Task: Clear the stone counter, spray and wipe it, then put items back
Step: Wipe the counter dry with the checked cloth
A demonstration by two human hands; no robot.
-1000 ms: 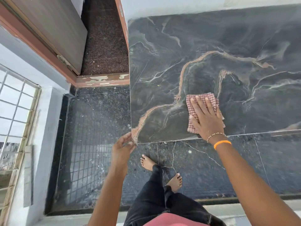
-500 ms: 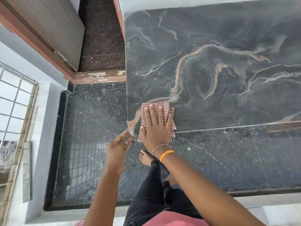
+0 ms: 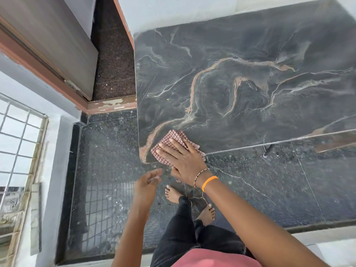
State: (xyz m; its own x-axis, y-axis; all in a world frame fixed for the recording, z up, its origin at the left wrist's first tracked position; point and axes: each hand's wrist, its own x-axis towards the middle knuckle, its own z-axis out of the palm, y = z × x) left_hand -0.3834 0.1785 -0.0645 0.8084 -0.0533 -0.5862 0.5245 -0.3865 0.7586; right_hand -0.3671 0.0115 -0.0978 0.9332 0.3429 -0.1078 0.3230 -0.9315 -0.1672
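Note:
The dark veined stone counter (image 3: 240,83) fills the upper right of the head view, with nothing standing on it. A red-and-white checked cloth (image 3: 169,140) lies folded at the counter's near left corner. My right hand (image 3: 181,158) presses flat on the cloth with straight fingers, its heel past the counter's front edge. My left hand (image 3: 148,182) hovers below that corner, off the stone, fingers loosely curled and holding nothing.
A dark speckled floor (image 3: 269,189) lies below the counter, with my bare feet (image 3: 173,193) on it. A wooden door (image 3: 57,45) and its frame stand at the upper left. A barred window (image 3: 17,141) is at the left.
My right hand slid the cloth left along the front edge to the near left corner. My left hand came off the counter corner and dropped slightly below it.

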